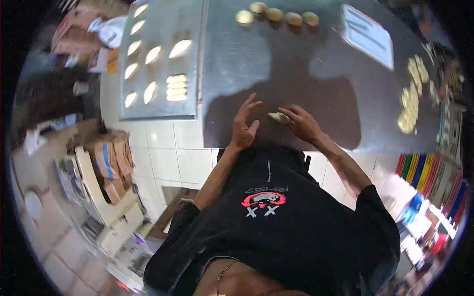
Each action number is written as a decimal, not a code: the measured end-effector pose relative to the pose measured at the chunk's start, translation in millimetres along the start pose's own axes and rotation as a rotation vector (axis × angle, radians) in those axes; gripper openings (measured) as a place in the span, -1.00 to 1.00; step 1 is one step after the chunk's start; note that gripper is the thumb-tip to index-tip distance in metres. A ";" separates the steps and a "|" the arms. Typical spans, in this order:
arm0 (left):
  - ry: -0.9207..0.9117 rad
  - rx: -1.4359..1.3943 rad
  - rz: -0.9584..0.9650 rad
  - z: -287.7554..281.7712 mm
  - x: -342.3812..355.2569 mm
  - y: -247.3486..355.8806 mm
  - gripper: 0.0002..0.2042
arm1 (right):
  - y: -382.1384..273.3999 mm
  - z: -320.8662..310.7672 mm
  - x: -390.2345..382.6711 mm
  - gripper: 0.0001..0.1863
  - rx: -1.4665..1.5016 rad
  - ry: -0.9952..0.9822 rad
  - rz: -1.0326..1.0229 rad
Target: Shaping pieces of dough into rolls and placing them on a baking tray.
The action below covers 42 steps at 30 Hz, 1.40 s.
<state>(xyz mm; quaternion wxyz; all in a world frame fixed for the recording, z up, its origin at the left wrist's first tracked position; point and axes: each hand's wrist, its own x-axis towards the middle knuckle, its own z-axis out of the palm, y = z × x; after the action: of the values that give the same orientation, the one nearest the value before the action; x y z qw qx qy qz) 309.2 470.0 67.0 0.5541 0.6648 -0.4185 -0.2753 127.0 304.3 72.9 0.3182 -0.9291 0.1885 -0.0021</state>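
Observation:
A small, pointed piece of pale dough (pixel 279 117) lies on the dark worktop near the edge closest to me. My right hand (pixel 302 123) is closed over its right end, with the fingertips on the dough. To the left of it, my left hand (pixel 244 124) hovers apart with fingers spread and nothing in them. Several round dough balls (pixel 294 19) stand in a row along the far side of the table. On the left, a metal tray (pixel 163 109) carries several spindle-shaped dough pieces (pixel 153 54) and a ridged block of dough (pixel 177 88).
The metal worktop (pixel 232 59) spans the middle, shaded by my shadow. A white rectangular sheet (pixel 368 37) lies at the far right. Flattened strips of dough (pixel 410 106) sit by the right edge. Cardboard (pixel 111 163) and a pale cabinet (pixel 121 229) stand lower left.

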 end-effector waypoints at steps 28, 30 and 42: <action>0.417 0.533 0.010 -268.7 271.8 -144.9 -0.63 | -21.1 11.7 539.7 -0.46 0.030 -0.067 -0.587; 0.309 0.595 -0.018 -271.5 277.3 -150.7 -0.65 | -22.5 11.5 543.2 -0.50 0.042 -0.096 -0.545; 0.236 0.646 0.161 -232.8 309.8 -126.8 -0.54 | -14.5 14.5 510.1 -0.54 0.016 0.125 -0.480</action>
<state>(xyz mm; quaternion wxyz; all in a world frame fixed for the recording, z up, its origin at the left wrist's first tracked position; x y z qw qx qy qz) 688.6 325.5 29.1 0.3799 0.7978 -0.4681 -0.0052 607.7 144.0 10.8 0.3036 -0.9428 -0.0182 -0.1367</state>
